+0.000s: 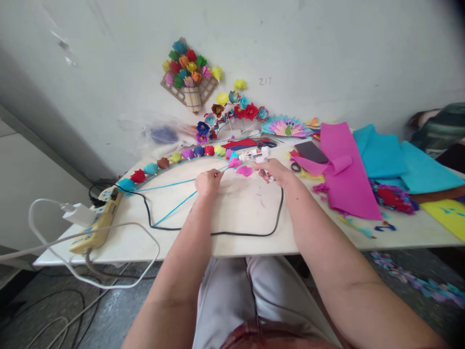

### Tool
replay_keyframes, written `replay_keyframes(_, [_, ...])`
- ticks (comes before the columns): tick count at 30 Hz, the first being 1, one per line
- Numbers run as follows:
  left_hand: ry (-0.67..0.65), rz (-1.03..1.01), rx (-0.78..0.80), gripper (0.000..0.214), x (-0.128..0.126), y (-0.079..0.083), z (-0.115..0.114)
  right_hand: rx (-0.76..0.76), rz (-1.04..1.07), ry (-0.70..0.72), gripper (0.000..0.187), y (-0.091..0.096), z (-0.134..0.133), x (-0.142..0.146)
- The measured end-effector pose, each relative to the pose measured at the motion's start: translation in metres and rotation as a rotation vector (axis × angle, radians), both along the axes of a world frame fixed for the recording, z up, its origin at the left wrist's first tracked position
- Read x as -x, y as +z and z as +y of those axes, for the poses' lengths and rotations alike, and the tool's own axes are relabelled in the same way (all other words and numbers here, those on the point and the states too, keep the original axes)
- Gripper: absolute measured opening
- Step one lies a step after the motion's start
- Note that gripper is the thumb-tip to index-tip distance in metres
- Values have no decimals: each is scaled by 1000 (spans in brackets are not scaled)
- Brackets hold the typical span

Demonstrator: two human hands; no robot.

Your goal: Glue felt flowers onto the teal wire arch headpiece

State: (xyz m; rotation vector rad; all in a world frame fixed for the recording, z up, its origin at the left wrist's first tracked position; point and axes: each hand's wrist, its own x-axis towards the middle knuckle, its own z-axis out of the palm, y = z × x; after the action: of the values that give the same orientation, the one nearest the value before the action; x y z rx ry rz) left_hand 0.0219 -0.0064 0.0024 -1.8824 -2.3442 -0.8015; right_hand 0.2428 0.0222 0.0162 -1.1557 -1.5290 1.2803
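Observation:
My left hand (208, 183) is closed in a pinch on a thin blue flower stem (178, 204), whose tail slants down to the left. A pink paper flower (234, 162) sits at the upper end of this stem. My right hand (273, 170) is wrapped round a whitish glue gun (256, 154), its nose towards the flower. From it a black cord (232, 234) loops across the table. Below the nozzle a loose pink paper petal (244, 171) lies on the tabletop. Behind my hands curves a row of colourful paper flowers (176, 157).
A yellow power strip (96, 228) with plugs and a white cable is at the left edge. Pink crepe paper (347, 169), blue paper (381, 152) and a dark flat block (311, 152) lie at right. More paper flowers (250, 111) stand against the wall, beside scissors (267, 144).

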Motion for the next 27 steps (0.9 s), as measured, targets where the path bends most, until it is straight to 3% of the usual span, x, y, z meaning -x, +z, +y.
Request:
replay_keyframes(7, [44, -29, -20, 29, 0, 0, 1, -3, 102, -95, 22, 5, -1, -2])
replay_keyframes(27, [82, -22, -90, 26, 1, -1, 1, 12, -2, 60, 32, 8, -7, -1])
